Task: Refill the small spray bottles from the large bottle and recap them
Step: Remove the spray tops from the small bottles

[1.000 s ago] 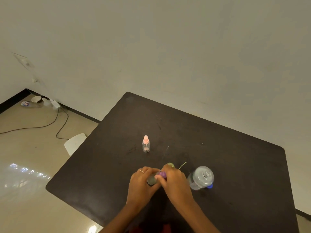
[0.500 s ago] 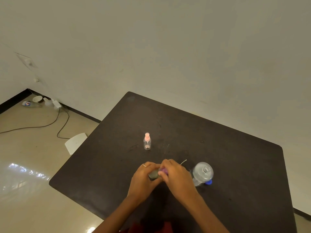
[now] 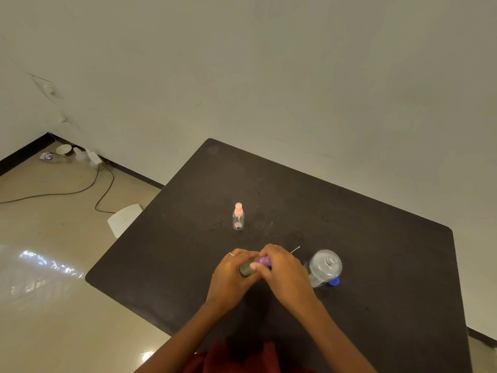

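Over the near middle of the dark table (image 3: 376,265), my left hand (image 3: 231,278) grips the body of a small spray bottle (image 3: 245,270). My right hand (image 3: 285,270) pinches its purple spray cap (image 3: 263,261) at the bottle's neck. To the right stands the large clear bottle (image 3: 324,266), uncapped, with its blue cap (image 3: 334,281) lying beside its base. A pink-capped small spray bottle (image 3: 238,217) stands upright farther back. A thin dip tube (image 3: 295,249) pokes out behind my right hand.
The table's left edge drops to a beige floor. A white chair seat (image 3: 124,219) sits just off that edge. Black cables (image 3: 80,189) and litter (image 3: 61,153) lie by the wall corner. A plain wall runs behind the table.
Both hands have stayed together on the purple-capped bottle, with the right fingers shifting slightly round the cap. The green cap seen behind my hands a second ago is hidden now.
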A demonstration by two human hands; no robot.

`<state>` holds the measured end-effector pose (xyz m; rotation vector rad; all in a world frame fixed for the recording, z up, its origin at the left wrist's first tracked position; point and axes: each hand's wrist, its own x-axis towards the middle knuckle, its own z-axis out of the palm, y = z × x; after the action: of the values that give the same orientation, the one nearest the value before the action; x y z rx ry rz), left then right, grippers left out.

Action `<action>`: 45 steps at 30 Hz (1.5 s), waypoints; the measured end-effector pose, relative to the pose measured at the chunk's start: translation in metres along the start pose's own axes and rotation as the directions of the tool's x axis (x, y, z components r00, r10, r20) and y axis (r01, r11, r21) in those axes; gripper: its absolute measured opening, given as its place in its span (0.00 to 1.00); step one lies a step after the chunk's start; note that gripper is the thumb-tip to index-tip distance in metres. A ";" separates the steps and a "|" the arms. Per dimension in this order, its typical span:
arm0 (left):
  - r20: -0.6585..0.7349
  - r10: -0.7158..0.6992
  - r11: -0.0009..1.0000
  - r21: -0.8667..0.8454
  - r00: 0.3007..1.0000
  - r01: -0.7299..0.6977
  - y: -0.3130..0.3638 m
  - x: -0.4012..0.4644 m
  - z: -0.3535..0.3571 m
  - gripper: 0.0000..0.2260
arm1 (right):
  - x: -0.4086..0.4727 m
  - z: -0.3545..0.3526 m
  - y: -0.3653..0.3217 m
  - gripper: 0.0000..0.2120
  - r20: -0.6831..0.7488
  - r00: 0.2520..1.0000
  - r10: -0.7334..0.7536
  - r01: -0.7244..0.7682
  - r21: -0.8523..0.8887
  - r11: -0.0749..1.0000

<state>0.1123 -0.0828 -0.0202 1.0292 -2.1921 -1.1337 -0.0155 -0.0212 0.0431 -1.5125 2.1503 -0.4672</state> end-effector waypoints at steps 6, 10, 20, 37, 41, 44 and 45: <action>0.007 -0.036 0.999 -0.004 0.999 0.036 0.000 -0.002 0.000 0.15 | -0.003 0.003 0.003 0.13 0.015 0.995 -0.097 0.098 -0.041 0.994; 0.001 -0.018 1.000 -0.008 1.000 0.018 0.001 0.000 0.000 0.15 | -0.001 0.004 0.002 0.06 -0.020 1.000 0.006 -0.006 0.008 1.000; 0.008 -0.023 0.999 -0.035 1.000 0.023 -0.005 0.007 0.002 0.14 | 0.006 0.008 0.003 0.06 -0.010 1.000 0.025 -0.025 0.040 0.999; -0.005 -0.259 0.960 -0.109 0.966 0.257 -0.046 0.040 0.005 0.18 | 0.037 -0.017 0.006 0.08 -0.377 0.914 0.151 -0.063 0.236 0.970; 0.027 -0.297 0.943 -0.151 0.955 0.297 -0.053 0.048 0.013 0.20 | 0.041 0.005 0.004 0.15 -0.322 0.934 0.155 -0.088 0.214 0.973; 0.064 -0.311 0.940 -0.128 0.948 0.317 -0.058 0.052 0.018 0.22 | 0.039 0.029 0.003 0.20 -0.119 0.981 0.152 -0.137 0.127 0.982; 0.071 -0.312 0.941 -0.117 0.948 0.318 -0.059 0.053 0.019 0.22 | 0.038 0.035 0.003 0.21 -0.063 0.986 0.154 -0.148 0.088 0.985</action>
<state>0.0908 -0.1378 -0.0769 1.3411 -2.0086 -1.4347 -0.0093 -0.0560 0.0051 -1.2946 2.2494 -0.5566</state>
